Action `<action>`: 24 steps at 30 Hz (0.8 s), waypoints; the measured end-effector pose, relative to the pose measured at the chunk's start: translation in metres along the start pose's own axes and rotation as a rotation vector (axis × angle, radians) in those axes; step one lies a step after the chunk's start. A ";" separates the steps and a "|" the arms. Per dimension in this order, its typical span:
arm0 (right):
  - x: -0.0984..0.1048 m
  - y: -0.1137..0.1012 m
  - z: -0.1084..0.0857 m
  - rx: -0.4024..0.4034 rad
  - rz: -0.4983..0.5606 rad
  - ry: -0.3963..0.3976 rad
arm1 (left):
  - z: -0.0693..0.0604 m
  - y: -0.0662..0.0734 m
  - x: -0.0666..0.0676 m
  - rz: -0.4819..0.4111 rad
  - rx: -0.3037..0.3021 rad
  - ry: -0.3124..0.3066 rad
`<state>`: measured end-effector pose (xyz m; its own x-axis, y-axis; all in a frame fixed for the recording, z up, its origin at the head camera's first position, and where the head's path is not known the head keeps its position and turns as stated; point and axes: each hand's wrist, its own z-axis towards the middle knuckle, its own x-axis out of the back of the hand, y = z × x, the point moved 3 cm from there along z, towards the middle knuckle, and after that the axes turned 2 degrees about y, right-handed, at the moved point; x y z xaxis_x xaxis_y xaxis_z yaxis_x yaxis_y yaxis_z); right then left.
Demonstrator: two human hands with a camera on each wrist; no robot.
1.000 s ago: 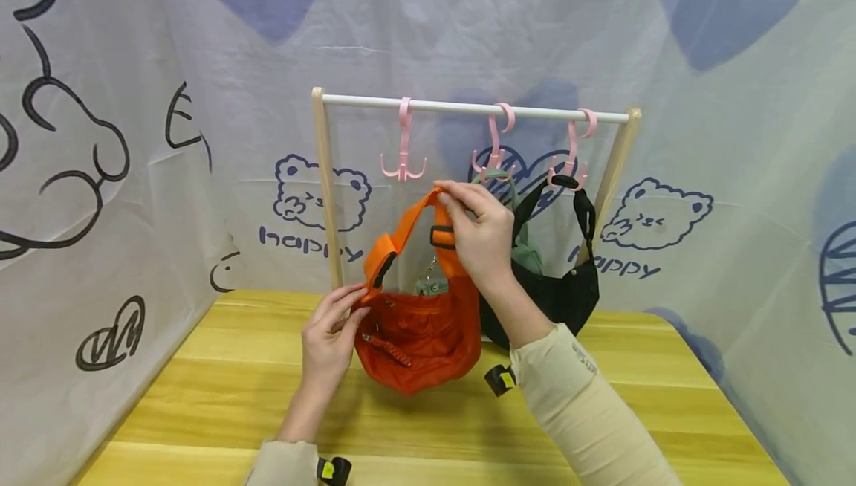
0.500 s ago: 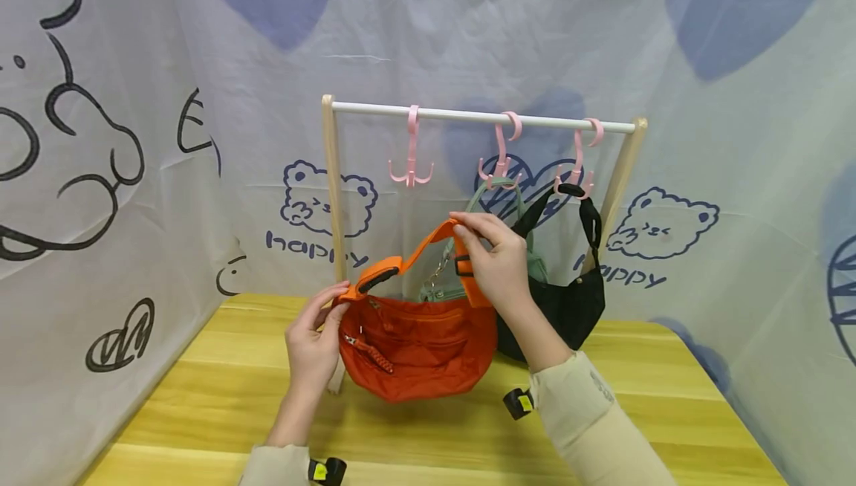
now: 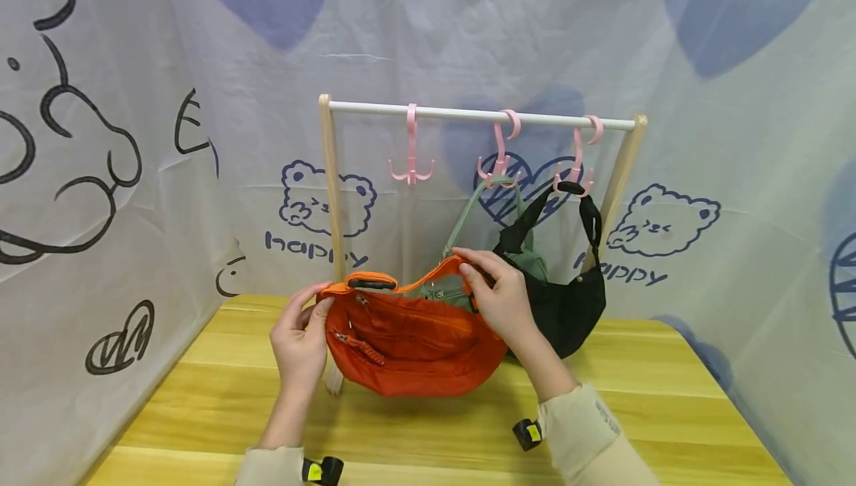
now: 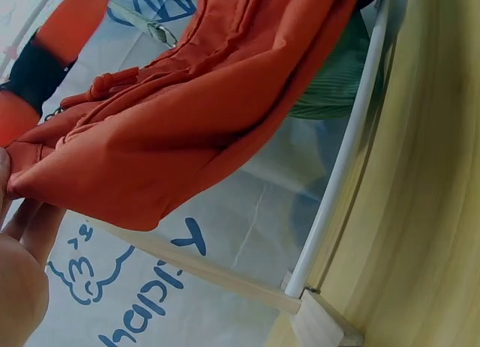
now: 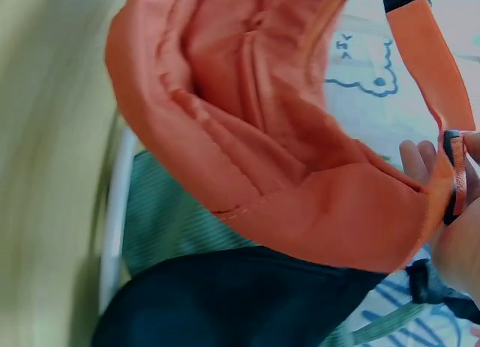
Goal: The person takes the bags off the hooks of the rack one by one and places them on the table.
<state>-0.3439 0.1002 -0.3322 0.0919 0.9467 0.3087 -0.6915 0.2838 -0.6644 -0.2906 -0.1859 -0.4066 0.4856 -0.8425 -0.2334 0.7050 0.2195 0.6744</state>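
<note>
An orange-red shoulder bag (image 3: 414, 352) is held up above the table, its zippered front facing me. My left hand (image 3: 299, 337) pinches the bag's upper left corner, where the strap joins. In the left wrist view that corner of the bag (image 4: 142, 160) sits at the fingertips. My right hand (image 3: 501, 296) pinches the orange strap (image 3: 435, 272) near its right end, by a black slider. The right wrist view shows the strap (image 5: 435, 62) running to those fingers. A black buckle piece (image 3: 371, 284) lies along the strap near the left hand. The bag's back is hidden.
A rack with a white bar (image 3: 455, 111) stands behind the bag on the wooden table (image 3: 200, 389). Of its pink hooks, the left one (image 3: 412, 163) carries nothing. A green bag (image 3: 461, 226) hangs from the middle hook, a black bag (image 3: 568, 308) from the right.
My right hand has lowered the strap from near hook height, so it lies flatter over the bag. My left hand has moved left and the bag is stretched wider.
</note>
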 end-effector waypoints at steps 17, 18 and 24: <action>-0.014 0.040 -0.052 -0.122 0.066 -0.133 | 0.000 0.003 0.001 -0.005 0.051 0.080; -0.014 0.041 -0.056 -0.118 0.065 -0.127 | 0.000 0.003 0.002 -0.004 0.059 0.089; -0.005 0.044 -0.074 -0.057 0.088 -0.086 | 0.001 0.004 0.005 0.004 0.093 0.128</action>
<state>-0.3217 0.1198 -0.4137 -0.0302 0.9524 0.3033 -0.6520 0.2112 -0.7282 -0.2860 -0.1897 -0.4048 0.5541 -0.7709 -0.3141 0.6549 0.1707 0.7362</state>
